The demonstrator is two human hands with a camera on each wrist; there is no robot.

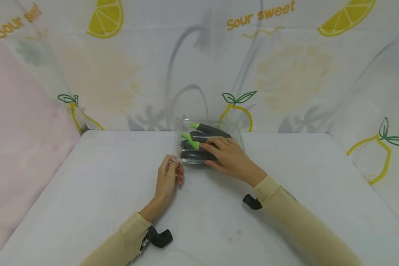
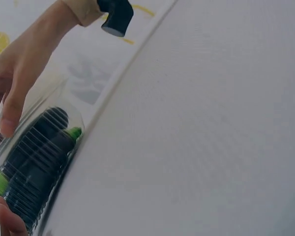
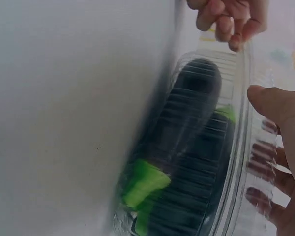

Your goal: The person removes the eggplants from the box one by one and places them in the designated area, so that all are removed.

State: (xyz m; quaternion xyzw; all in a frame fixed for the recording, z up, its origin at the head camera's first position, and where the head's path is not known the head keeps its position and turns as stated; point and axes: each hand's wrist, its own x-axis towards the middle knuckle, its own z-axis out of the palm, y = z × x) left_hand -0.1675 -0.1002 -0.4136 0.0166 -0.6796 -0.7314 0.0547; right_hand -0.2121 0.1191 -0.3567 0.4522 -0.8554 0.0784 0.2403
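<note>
Though already loaded with dark, green-capped eggplants [image 1: 201, 137], apparently not finished with, given both hands at the clear plastic container [image 1: 196, 161]; set flat at the back of the white table [image 1: 302, 159], close before the printed backdrop [image 1: 153, 55], with every visible eggplant inside; filling seemingly done, judging by that; only some handling of the clear lid [image 3: 255, 221] perhaps left, seemingly laid over the top; whether fastened all along the rim, impossible to tell from these views; exact eggplant count likewise hidden, partly under fingers; as for pose, left hand [image 1: 167, 179] at the near left corner, thumb and forefinger pinching the plastic edge, remaining fingers curled in; right hand [image 1: 231, 159] reaching across from the right, palm down, fingers loosely bent and spread over the lid, showing through clear plastic in the right wrist view; thumb apart, beside the front rim; no tight grip to be seen there, pressure impossible to judge; both forearms stretched forward, angled inward to meet at the container.
</note>
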